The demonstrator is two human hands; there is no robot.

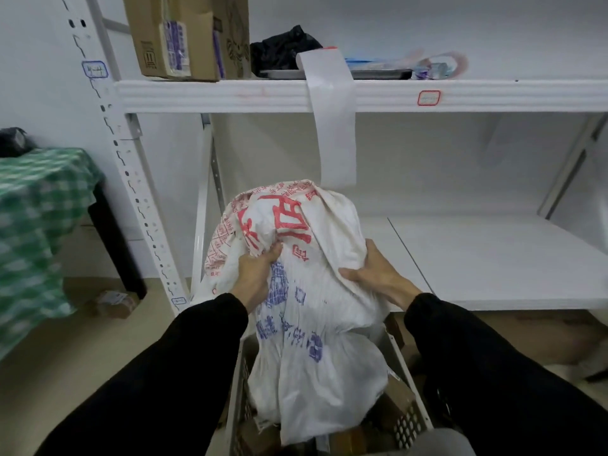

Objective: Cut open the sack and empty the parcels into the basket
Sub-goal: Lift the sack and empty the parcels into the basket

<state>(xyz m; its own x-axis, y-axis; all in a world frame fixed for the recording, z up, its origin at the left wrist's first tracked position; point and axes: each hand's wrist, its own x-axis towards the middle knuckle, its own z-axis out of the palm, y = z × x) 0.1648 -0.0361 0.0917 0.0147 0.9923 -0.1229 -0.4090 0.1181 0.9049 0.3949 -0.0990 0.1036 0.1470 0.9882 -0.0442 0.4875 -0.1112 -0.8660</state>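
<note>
A white woven sack [306, 291] with red and blue print stands upended over a grey perforated basket [406, 419] at the bottom centre. My left hand [256, 274] grips a fold of the sack's upper left side. My right hand [371, 271] grips the cloth on its right side. The sack's lower end hangs inside the basket, where brown cardboard parcels [394, 403] lie beside and below it. No cutting tool is in view.
White metal shelving [362, 95] stands straight ahead, with a cardboard box [184, 34], a black bag and a tray on the upper shelf and a paper strip [332, 120] hanging down. A green checked table [36, 225] is at left. A small box [113, 302] lies on the floor.
</note>
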